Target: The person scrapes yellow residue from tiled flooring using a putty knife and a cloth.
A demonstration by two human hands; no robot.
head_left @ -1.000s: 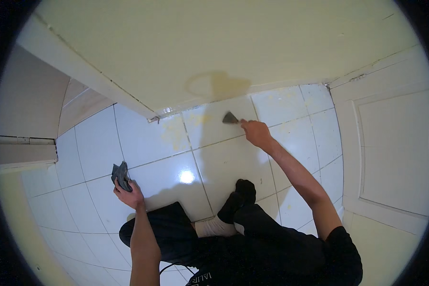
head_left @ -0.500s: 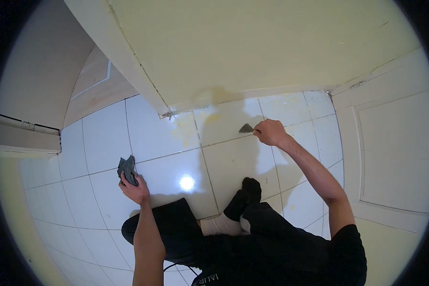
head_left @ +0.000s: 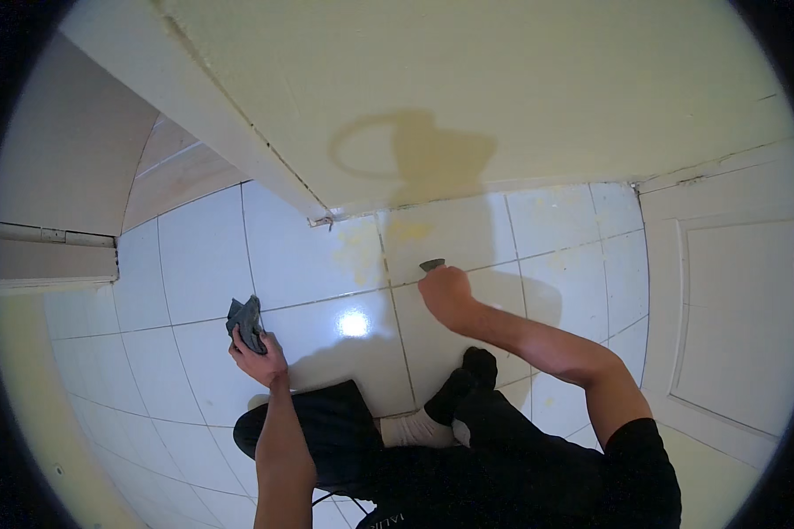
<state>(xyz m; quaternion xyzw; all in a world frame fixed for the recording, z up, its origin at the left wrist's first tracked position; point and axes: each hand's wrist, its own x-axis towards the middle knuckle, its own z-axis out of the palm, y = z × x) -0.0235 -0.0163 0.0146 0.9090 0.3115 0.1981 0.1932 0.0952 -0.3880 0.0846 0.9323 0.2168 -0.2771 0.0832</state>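
A dark grey cloth [head_left: 246,323] is bunched in my left hand [head_left: 260,356], whose fingers are closed round it above the floor tiles. My right hand [head_left: 447,294] grips a scraper [head_left: 432,264] with a small dark blade; its handle is hidden inside my fist. The blade points toward the wall, over the white tiled floor [head_left: 318,264]. Whether it touches a tile I cannot tell. Yellow stains [head_left: 408,231] mark the tiles between the scraper and the wall, a little to its left.
Ahead stands a cream wall [head_left: 591,97], ending at a white door frame [head_left: 212,115] on the left. A panelled white door [head_left: 737,300] is at the right. My sock-covered foot [head_left: 468,375] rests on the floor below my right hand.
My right hand has moved left and nearer to me with the scraper, and its wrist has turned. The left hand still holds the cloth. The view has shifted slightly.
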